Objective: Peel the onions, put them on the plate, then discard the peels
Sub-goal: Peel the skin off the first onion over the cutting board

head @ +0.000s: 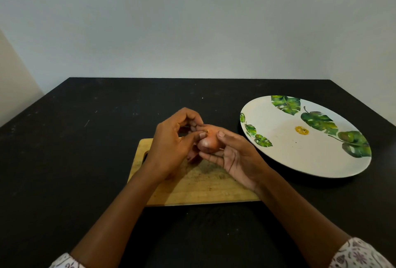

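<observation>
**Onion held in both hands above the board**

A small round onion (209,142) with orange-brown skin is held in the air, just above the far part of a rectangular light wooden cutting board (203,190). It is cradled from below by the curled fingers of the right hand (234,156), and the thumb is laid on its top. Its upper tip is pinched between thumb and forefinger of the left hand (171,146). A reddish piece is seen under the onion, half hidden by the left hand; what it is cannot be told.

The cutting board is laid near the middle of a black matte table (64,160). A wide dark surface is seen to the left of the board and behind it, up to the far edge, where a pale wall (192,21) is met.

To the right, near the board but apart from it, a large round white plate (278,137) with printed green leaves is placed. A small yellow spot is seen near its centre. Patterned sleeves (360,255) are seen at the bottom corners.
</observation>
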### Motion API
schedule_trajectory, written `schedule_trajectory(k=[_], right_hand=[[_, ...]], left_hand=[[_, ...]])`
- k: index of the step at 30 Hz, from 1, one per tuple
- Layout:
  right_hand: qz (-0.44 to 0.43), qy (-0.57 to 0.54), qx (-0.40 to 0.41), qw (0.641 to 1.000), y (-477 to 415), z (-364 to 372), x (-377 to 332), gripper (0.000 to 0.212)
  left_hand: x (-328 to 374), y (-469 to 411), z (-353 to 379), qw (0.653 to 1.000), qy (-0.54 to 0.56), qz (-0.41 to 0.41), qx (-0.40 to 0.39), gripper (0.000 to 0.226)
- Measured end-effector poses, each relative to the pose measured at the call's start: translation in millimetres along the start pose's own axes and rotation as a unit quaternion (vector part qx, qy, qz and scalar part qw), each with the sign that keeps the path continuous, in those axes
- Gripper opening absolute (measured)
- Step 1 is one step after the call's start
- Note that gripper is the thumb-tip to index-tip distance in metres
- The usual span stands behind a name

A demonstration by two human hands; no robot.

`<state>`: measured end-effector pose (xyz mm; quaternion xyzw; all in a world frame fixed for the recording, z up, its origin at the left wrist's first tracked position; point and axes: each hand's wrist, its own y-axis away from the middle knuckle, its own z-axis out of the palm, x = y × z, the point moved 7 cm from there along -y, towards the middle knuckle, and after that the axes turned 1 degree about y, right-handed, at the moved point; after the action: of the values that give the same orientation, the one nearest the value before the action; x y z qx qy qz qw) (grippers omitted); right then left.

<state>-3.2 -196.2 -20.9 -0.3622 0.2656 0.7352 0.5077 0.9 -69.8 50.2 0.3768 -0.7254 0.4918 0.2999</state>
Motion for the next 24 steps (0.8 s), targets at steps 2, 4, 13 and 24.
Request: schedule_trajectory(k=[2, 4, 13, 24], right_hand=[[-0.006, -0.005, 0.004, 1.000, -0.2, -1.7, 0.1, 0.043], [-0.013, -0.004, 0.014, 1.000, -0.9, -3.1, 0.1, 0.042], [-0.085, 0.043, 0.101, 0.990, -2.3, -12.8, -8.4, 0.053], [-0.098, 0.088, 0.128, 0.983, -1.0, -17.2, -11.4, 0.039]], left_hand=[[-1.1, 0.4, 0.9, 1.000, 0.011, -0.004, 0.001, 0.025], [-1.4, 1.8, 2.4, 1.000, 0.022, -0.010, 0.002, 0.027], [-7.0, 3.7, 3.0, 0.998, 0.036, -0.056, 0.011, 0.029], [-4.6, 3.6, -9.2, 0.990, -0.110, 0.028, 0.087, 0.015]])
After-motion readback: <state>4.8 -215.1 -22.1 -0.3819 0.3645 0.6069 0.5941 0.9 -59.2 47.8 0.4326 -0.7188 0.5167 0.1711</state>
